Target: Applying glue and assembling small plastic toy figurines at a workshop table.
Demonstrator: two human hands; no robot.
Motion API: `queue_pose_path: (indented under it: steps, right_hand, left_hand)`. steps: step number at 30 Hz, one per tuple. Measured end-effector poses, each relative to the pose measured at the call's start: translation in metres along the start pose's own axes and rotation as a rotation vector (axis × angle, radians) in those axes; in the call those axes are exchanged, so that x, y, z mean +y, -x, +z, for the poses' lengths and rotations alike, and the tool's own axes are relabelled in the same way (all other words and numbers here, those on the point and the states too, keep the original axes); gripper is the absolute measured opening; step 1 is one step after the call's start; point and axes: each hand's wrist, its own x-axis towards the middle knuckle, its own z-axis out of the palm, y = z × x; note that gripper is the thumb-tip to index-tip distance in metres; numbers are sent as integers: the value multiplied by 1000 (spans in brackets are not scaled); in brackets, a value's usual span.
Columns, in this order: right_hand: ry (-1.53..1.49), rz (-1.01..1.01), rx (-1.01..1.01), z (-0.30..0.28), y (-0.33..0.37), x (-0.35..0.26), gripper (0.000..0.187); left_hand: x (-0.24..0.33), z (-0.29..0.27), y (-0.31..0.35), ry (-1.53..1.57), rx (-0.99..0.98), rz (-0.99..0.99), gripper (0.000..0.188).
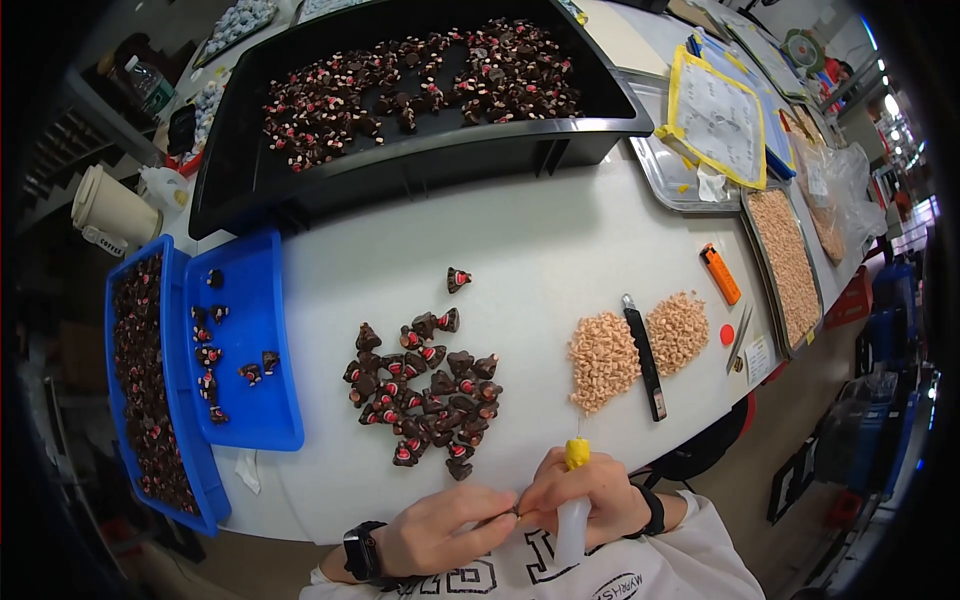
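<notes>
At the table's near edge my two hands meet. My left hand is closed in a pinch on a small dark piece, mostly hidden by the fingertips. My right hand grips a translucent squeeze bottle with a yellow cap and a thin needle tip pointing away from me; its fingertips also touch the small piece. Beyond my left hand lies a loose group of dark brown figurines with red and pale parts. One figurine stands apart. Ahead of my right hand are two heaps of small beige pieces.
A black cutter knife lies between the beige heaps. Right of them are an orange cutter, tweezers and a tray of beige pieces. Blue trays stand left; a large black bin of figurines stands at the back.
</notes>
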Motion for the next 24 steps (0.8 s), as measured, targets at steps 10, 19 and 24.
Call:
queue_pose_path:
  steps: [10, 19, 24]
  right_hand:
    - [156, 93, -37, -1, -5, -9, 22]
    - [142, 190, -45, -9, -4, -9, 20]
    - [126, 189, -22, -7, -4, -10, 18]
  left_hand:
    - [18, -12, 9, 9, -128, -151, 26]
    - [19, -41, 3, -203, 970, -665, 42]
    - [6, -28, 24, -409, 57, -692, 44]
